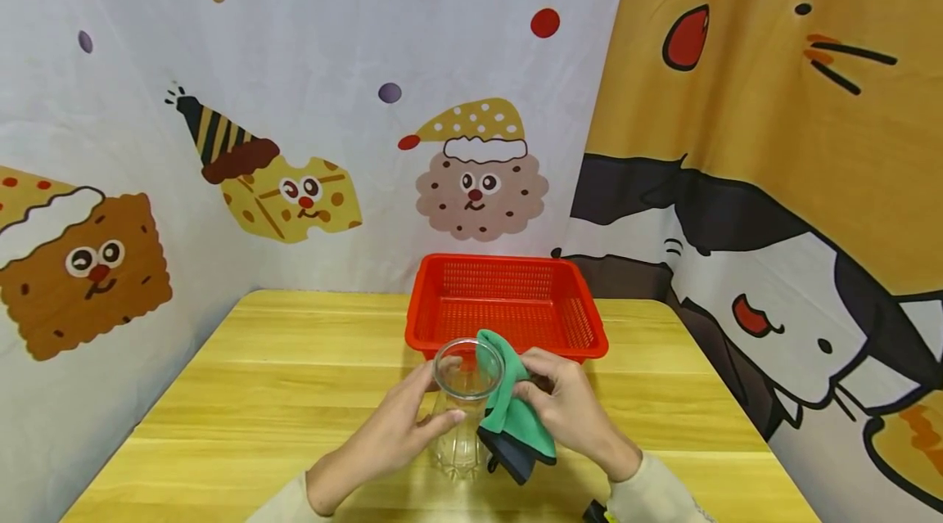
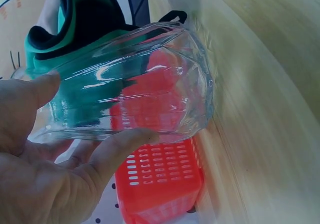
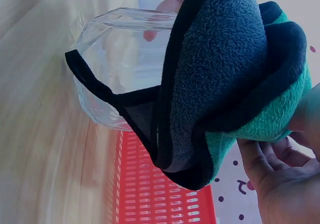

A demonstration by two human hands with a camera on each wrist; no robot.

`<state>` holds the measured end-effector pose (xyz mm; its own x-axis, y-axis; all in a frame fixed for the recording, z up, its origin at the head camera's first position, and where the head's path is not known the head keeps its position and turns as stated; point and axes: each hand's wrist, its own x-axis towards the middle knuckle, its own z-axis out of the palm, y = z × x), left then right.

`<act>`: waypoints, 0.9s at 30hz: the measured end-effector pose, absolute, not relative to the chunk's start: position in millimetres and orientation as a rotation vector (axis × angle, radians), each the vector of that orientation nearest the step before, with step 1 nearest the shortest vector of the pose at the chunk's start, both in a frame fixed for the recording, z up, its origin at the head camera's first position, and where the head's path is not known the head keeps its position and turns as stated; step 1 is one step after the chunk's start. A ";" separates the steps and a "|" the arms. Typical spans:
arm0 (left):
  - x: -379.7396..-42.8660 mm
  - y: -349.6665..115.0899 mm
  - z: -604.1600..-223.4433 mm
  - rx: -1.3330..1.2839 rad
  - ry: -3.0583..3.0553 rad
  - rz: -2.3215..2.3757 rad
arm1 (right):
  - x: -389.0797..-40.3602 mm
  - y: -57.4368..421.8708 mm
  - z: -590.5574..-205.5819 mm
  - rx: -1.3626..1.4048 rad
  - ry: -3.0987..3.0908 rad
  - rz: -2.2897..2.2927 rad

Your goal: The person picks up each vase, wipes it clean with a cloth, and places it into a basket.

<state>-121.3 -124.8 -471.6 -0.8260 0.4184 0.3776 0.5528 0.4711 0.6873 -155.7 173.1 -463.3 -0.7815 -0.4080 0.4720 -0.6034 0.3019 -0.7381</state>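
A clear glass jar (image 1: 451, 456) with a round rim and faceted lower sides stands upright at the table's front. My left hand (image 1: 398, 417) grips it from the left, thumb on the near side and fingers round the far side. In my right hand (image 1: 575, 404) is a folded cleaning cloth (image 1: 521, 423), pinched between thumb and fingers. The cloth is green on one face and fuzzy grey (image 3: 217, 58) on the other, with black edging and a black hanging loop (image 3: 92, 78). Its top fold lies at the jar's rim, and the rest drapes down along the right side.
Behind the jar, a red perforated plastic basket (image 1: 497, 281) sits toward the back of the wooden table (image 1: 295, 376). Cartoon-printed curtains (image 1: 317, 40) hang behind and to the right. A small black and yellow item (image 1: 598, 511) shows beside the right sleeve.
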 end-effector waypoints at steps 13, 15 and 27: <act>-123.5 -125.1 -473.1 -0.873 -2.534 -1.284 | -156.6 173.7 -458.8 1.002 -2.430 1.362; -124.1 -124.6 -473.9 -0.877 -2.530 -1.277 | -157.1 174.0 -459.2 1.009 -2.435 1.330; -123.8 -124.7 -474.7 -0.867 -2.545 -1.291 | -157.3 171.1 -460.1 1.087 -2.419 1.140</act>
